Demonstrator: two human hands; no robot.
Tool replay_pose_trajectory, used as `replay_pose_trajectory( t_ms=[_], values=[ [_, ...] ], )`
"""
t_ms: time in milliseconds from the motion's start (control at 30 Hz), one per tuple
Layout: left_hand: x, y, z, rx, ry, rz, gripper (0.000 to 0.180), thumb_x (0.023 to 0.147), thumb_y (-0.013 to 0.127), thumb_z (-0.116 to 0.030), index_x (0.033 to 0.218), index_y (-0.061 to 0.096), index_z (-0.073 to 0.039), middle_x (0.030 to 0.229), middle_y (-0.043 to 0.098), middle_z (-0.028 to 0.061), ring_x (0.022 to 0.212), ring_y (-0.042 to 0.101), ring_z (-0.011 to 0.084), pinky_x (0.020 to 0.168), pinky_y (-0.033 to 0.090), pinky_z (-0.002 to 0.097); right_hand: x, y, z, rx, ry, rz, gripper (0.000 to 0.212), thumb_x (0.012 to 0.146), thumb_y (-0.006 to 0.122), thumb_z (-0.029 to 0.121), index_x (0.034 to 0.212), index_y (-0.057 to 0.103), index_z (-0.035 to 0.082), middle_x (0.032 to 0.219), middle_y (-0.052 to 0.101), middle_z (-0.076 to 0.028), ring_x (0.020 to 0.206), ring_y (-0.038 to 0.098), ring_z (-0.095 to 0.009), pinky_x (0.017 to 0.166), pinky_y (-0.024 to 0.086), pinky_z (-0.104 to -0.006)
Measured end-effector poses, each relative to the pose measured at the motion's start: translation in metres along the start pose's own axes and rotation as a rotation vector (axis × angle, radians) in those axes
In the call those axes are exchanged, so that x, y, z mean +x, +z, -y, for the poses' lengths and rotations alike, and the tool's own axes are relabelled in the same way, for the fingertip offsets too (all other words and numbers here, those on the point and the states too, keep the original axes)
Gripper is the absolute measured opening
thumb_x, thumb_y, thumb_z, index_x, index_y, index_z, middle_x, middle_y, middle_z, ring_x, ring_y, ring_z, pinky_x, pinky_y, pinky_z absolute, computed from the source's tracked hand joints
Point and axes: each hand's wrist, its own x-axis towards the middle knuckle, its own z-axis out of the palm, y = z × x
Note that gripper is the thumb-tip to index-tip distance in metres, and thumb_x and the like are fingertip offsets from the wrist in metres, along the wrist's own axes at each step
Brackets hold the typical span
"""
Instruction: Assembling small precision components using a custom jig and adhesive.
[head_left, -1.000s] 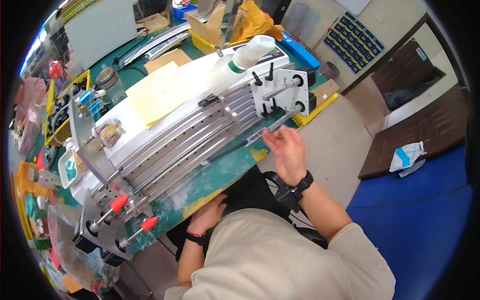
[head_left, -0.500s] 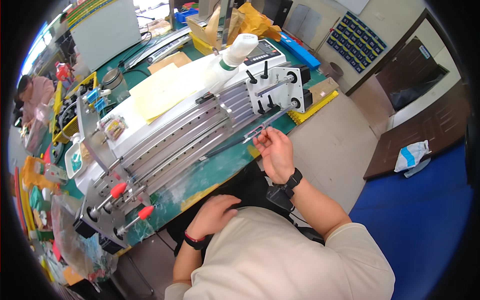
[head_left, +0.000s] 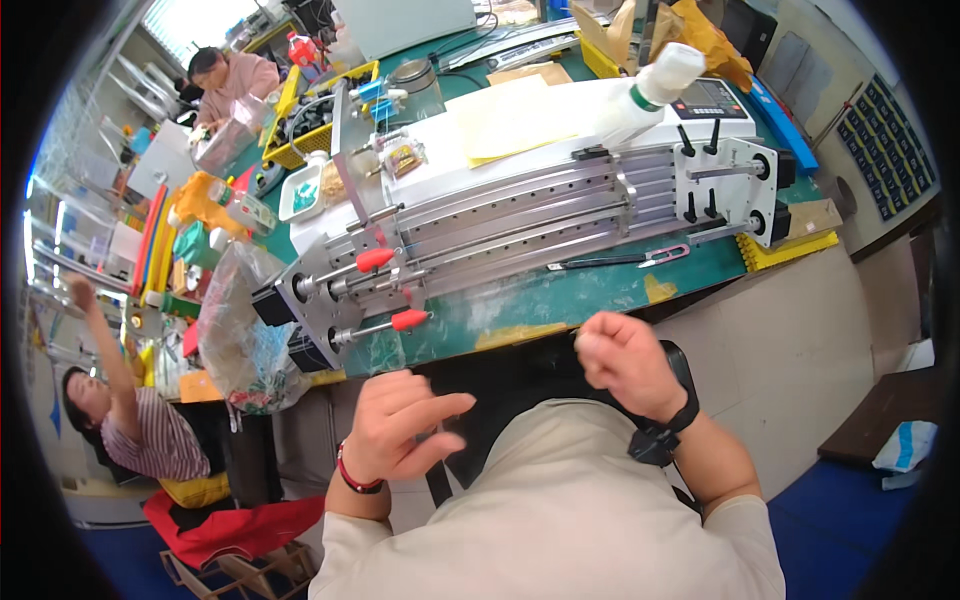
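My left hand (head_left: pixel 405 425) hovers in front of the bench edge, above my lap, its thumb and forefinger spread with nothing between them. To its right, my right hand (head_left: pixel 632 365) is curled closed; whatever its fingers pinch, if anything, is too small to make out. Beyond both hands lies a long metal linear-rail machine (head_left: pixel 480 225) with two red-capped rods (head_left: pixel 408 320) at its left end and black clamp levers (head_left: pixel 714 137) at its right. A slim cutter-like tool with a reddish looped handle (head_left: pixel 665 255) rests on the bench in front of the rails, untouched.
A white bottle with a green band (head_left: pixel 645 95) stands behind the rails, beside yellow paper (head_left: pixel 515 125). At the left are a yellow basket (head_left: pixel 300 150) of dark parts and a plastic bag (head_left: pixel 245 330). Two people (head_left: pixel 240 85) are at the left, one raising an arm (head_left: pixel 112 345).
My view has turned left. My right hand has drawn back from the cutter-like tool beside the rails to above my lap. My left hand has lifted and its fingers have spread.
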Motion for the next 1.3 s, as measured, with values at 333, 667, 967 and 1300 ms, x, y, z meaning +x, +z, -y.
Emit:
replay_pose_trajectory(
  t_ms=[333,667,967,1300],
  values=[
    [0.174,0.129,-0.041,-0.196,0.162,-0.071,0.021,0.085,0.085,0.003,0.103,0.075,-0.001,0.092,0.076,0.0134,0.080,0.073,0.0306,0.072,0.058,0.0372,-0.072,-0.036,0.060,-1.453,-1.065,-0.260,0.016,0.090,0.080,0.005,0.096,0.065,0.006,0.083,0.064,-0.006,0.069,0.067,-0.026,0.059,0.053,-0.0398],
    [0.322,0.290,-0.053,-0.034,0.380,0.065,0.048,0.090,0.081,-0.008,0.135,0.065,0.000,0.138,0.067,0.0217,0.128,0.064,0.0436,0.109,0.051,0.0502,-0.161,-0.246,0.077,-1.372,-0.779,-1.102,0.006,0.104,0.068,0.009,0.105,0.065,0.004,0.090,0.071,-0.015,0.078,0.072,-0.035,0.069,0.057,-0.0437],
    [0.344,0.346,-0.021,0.292,0.143,0.177,0.088,0.091,0.086,-0.031,0.161,0.042,-0.003,0.166,0.044,0.0257,0.145,0.048,0.0492,0.117,0.041,0.0550,-0.095,-0.395,0.130,-1.182,-0.888,-1.357,0.010,0.107,0.066,0.010,0.105,0.060,0.002,0.093,0.072,-0.020,0.084,0.071,-0.043,0.073,0.057,-0.0471],
    [0.347,0.349,-0.024,0.298,0.035,0.256,0.101,0.085,0.091,-0.041,0.162,0.038,-0.001,0.164,0.042,0.0294,0.144,0.048,0.0515,0.117,0.042,0.0570,-0.124,-0.384,0.117,-1.572,-1.010,-1.330,0.013,0.085,0.081,0.006,0.093,0.073,0.010,0.093,0.073,-0.004,0.099,0.066,-0.029,0.096,0.047,-0.0444]
  ],
)
